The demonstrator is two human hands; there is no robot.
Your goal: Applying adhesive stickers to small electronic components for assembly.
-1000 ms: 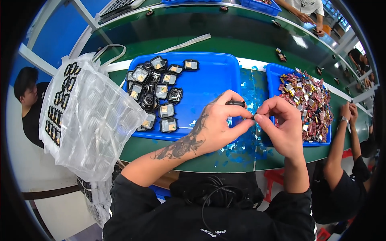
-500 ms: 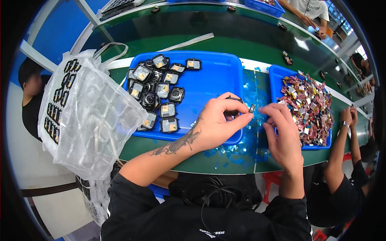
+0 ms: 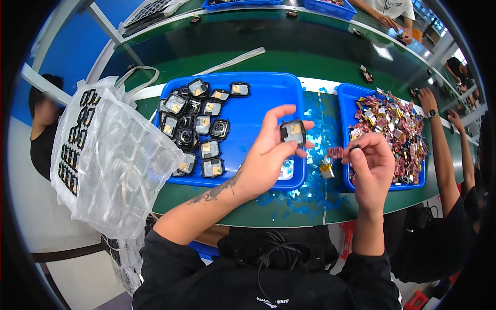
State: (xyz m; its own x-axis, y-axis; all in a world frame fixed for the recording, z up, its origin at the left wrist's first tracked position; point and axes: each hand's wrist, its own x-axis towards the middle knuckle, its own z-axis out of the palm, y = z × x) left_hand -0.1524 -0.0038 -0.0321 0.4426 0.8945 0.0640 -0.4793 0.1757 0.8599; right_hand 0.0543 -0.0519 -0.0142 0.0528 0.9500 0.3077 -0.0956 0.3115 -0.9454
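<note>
My left hand [image 3: 261,163] grips a square black watch case [image 3: 293,132] by its edges, above the right part of a blue tray [image 3: 248,76]. Its face toward me is grey with a beige patch. To its right, apart from the case, my right hand [image 3: 373,168] pinches a small part between thumb and fingers. From that pinch sticks out a reddish flex strip [image 3: 335,152] with a silver-and-yellow piece [image 3: 326,170] hanging from it. Several similar watch cases [image 3: 211,168] lie in the left half of the tray, some overlapping.
A second blue tray [image 3: 347,95] on the right is heaped with reddish, silver and yellow parts [image 3: 392,137]. Blue film scraps [image 3: 310,181] litter the green table between the trays. Clear plastic packaging [image 3: 116,160] hangs at the left. Co-workers' arms [image 3: 442,150] reach in at the right.
My left hand has opened up around the watch case, which now faces me. The flex strip now shows in my right hand's pinch. A co-worker's arms have reached farther forward.
</note>
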